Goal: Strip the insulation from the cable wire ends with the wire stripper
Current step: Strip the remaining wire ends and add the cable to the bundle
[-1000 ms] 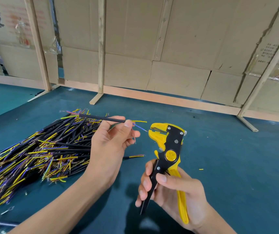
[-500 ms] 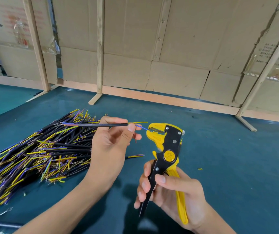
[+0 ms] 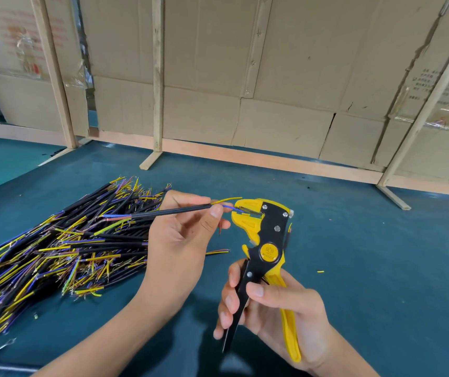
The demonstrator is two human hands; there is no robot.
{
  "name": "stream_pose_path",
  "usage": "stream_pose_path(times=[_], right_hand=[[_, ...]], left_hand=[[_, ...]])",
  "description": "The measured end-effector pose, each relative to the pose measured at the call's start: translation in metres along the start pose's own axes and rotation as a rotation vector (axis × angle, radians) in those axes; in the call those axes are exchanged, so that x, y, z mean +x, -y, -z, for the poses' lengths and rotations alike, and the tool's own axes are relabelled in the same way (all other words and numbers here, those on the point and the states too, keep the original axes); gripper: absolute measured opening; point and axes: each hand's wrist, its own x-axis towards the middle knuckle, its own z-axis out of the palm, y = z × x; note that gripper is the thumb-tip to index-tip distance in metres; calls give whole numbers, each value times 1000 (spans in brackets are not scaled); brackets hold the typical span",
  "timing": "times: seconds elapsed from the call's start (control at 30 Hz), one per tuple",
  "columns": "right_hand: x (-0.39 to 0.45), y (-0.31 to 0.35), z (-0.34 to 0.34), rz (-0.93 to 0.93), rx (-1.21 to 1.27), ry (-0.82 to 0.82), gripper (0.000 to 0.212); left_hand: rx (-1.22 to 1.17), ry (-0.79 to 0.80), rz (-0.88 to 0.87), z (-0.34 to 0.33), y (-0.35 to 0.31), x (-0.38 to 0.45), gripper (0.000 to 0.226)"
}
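Head view, left hand (image 3: pixel 179 240) pinching cable (image 3: pixel 169 211), blue wire (image 3: pixel 231 207) in wire stripper (image 3: pixel 265 235)

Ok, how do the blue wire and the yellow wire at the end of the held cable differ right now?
The blue wire runs into the stripper head, while the yellow wire passes above it, outside the tool. The blue one lies nearly straight; the yellow one arcs upward. Both come out of the same black cable, which the left hand pinches; the right hand grips the stripper handles.
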Motion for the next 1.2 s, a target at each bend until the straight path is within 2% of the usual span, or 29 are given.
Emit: stream_pose_path(times=[1.2], right_hand=[[-1,3,2,63,-122,11,8]], left_hand=[[-39,90,-55,-6,-8,-7,14]])
